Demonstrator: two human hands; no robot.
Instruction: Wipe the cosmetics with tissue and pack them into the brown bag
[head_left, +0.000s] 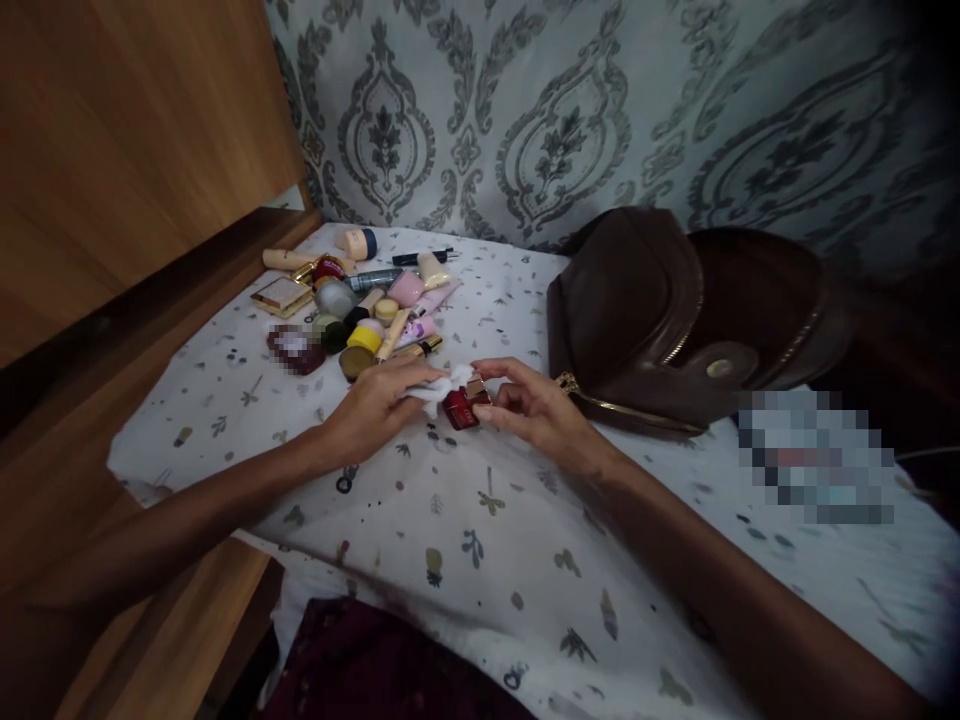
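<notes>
A small red glass bottle with a gold-coloured cap (461, 408) is tilted in the fingers of my right hand (536, 405), which grip it at the cap end. It looks like a perfume bottle, though its label is too small to read. Between the thumb and fingers of my left hand (379, 405) is a white wipe or cloth (433, 392), bunched up against the bottle. Both hands are close together over the patterned white sheet (465, 500). Just beyond my left hand lies a loose group of cosmetics, with a yellow-banded jar (365, 337) and a round gold-brown container (355, 362) nearest.
A large brown leather bag (622, 310) stands at the right, against the wallpapered wall (465, 130). At the far left of the cosmetics lies a square gold compact (282, 296). A wooden panel (142, 150) borders the left side. A blurred-out object (814, 460) lies right.
</notes>
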